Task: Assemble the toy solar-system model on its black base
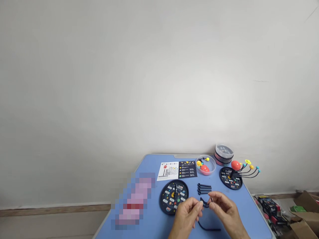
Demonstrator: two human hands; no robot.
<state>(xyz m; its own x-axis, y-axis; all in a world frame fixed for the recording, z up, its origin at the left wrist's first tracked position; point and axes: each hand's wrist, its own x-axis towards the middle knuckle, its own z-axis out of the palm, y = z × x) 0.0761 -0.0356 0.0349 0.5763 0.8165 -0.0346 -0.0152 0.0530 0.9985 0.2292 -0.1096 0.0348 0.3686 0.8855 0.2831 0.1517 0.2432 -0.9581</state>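
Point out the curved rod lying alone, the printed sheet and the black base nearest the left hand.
Curved rod (210, 229): head view, on its straight stretch.
Printed sheet (177, 170): head view, near its middle.
Black base (167, 196): head view, left part of its printed face.

Cannot read small text on the leaflet (168, 171), nor on the round base (165, 199), partly hidden behind the left hand (187, 213). Cannot trace full shape of the dark curved piece (205, 203), partly covered by the right hand (223, 206). Cannot identify the pink patch (137, 200), blurred to coarse blocks. Find table (154, 229) cut off by bottom edge, cardboard box (309, 217) by right edge.
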